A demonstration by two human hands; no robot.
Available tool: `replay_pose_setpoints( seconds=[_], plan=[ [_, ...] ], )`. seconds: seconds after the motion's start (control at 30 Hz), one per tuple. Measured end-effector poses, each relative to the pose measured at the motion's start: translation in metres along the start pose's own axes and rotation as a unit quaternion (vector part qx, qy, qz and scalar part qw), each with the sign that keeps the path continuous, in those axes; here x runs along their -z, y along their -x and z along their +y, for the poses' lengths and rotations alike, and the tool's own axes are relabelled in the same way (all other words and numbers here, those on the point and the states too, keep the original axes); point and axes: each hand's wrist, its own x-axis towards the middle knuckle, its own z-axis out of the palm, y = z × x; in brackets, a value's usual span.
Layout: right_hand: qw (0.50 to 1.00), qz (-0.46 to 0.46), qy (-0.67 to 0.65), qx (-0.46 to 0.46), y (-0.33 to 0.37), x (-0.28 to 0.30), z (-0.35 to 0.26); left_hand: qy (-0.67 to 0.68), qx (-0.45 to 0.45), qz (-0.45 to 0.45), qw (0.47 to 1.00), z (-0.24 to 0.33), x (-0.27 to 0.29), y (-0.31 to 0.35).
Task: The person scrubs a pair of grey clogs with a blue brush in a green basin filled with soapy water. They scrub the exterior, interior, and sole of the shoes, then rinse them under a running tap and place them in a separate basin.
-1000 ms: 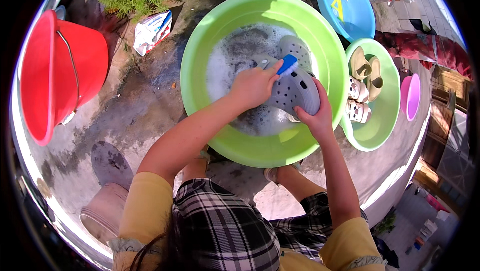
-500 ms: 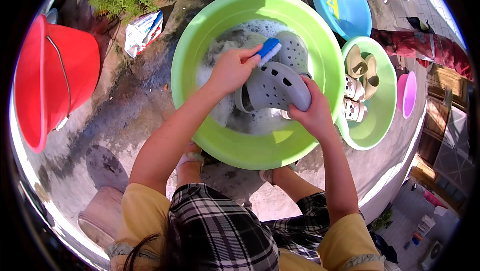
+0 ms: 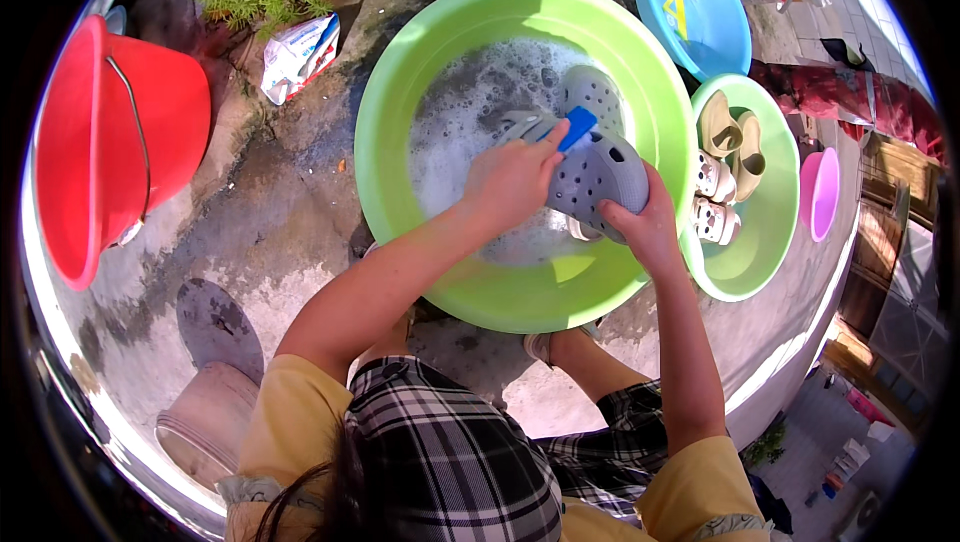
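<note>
Sunlit ground [image 3: 300, 232] outdoors | left grip [image 3: 510, 182] wraps the blue brush [image 3: 577, 129] | right grip [image 3: 645, 222] holds the grey clog [image 3: 588, 182] by its toe, over suds [image 3: 450, 137] in the green tub [image 3: 392, 142] | short, firm strokes across those holes look best!

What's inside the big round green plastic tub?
Foamy water and a grey, holed clog. The right hand grips another grey, holed clog; the left hand holds a blue brush at it. Something pale beneath that clog is mostly covered; suds hide what lies deeper.
</note>
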Motion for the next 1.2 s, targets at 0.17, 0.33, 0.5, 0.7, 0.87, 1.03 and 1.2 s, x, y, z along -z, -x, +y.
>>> replay_pose_setpoints(
  seconds=[0.17, 0.33, 0.5, 0.7, 0.87, 1.03, 1.2],
  plan=[
    [0.991, 0.083, -0.072, -0.071, 0.005, -0.016, 0.007, 0.063, -0.027, -0.031, 0.997, 0.005, 0.004, 0.007],
    [0.986, 0.088, -0.096, -0.102, 0.008, -0.013, 0.016, -0.166, 0.084, -0.034, 0.982, -0.069, 0.024, -0.054],
    [0.974, 0.088, -0.159, -0.136, 0.005, -0.001, 0.006, -0.147, 0.179, -0.011, 0.973, -0.084, 0.007, -0.057],
    [0.963, 0.157, -0.153, -0.158, -0.016, -0.011, 0.008, 0.297, 0.044, 0.014, 0.954, 0.027, -0.008, 0.006],
    [0.949, 0.177, -0.205, -0.163, -0.021, -0.03, 0.017, 0.134, 0.036, -0.069, 0.988, 0.038, -0.006, 0.02],
    [0.933, 0.177, -0.267, -0.163, -0.02, -0.03, 0.003, 0.137, -0.004, -0.079, 0.987, 0.062, 0.001, 0.035],
    [0.965, 0.203, -0.152, -0.06, -0.01, -0.044, 0.002, -0.018, 0.09, -0.068, 0.994, 0.012, 0.016, -0.003]
  ],
)
